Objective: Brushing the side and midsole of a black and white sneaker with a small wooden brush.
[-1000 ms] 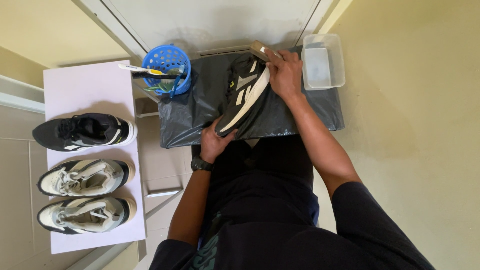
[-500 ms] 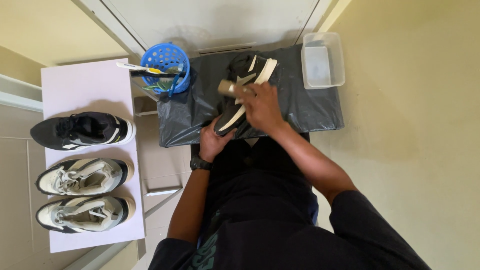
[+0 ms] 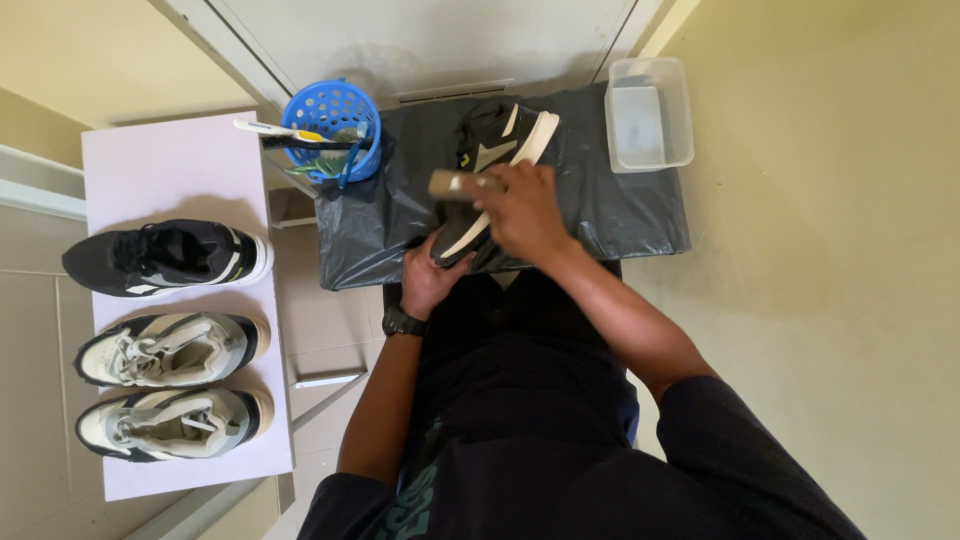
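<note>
Brush pressed on a black sneaker
Right hand (image 3: 525,205) grips brush (image 3: 452,183); left hand (image 3: 428,280) grips black sneaker (image 3: 490,160) heel on plastic-covered table (image 3: 620,215).

There were 4 shoes: 1 black shoe (image 3: 492,170) on the plastic sheet (image 3: 620,205), 3 on the board (image 3: 150,165); 1 blue basket (image 3: 333,120), 1 clear tub (image 3: 650,112).

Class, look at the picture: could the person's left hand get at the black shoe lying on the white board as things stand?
Probably not straight away: the left hand is gripping the shoe being brushed. Otherwise nothing blocks the way to the black shoe on that side.
</note>
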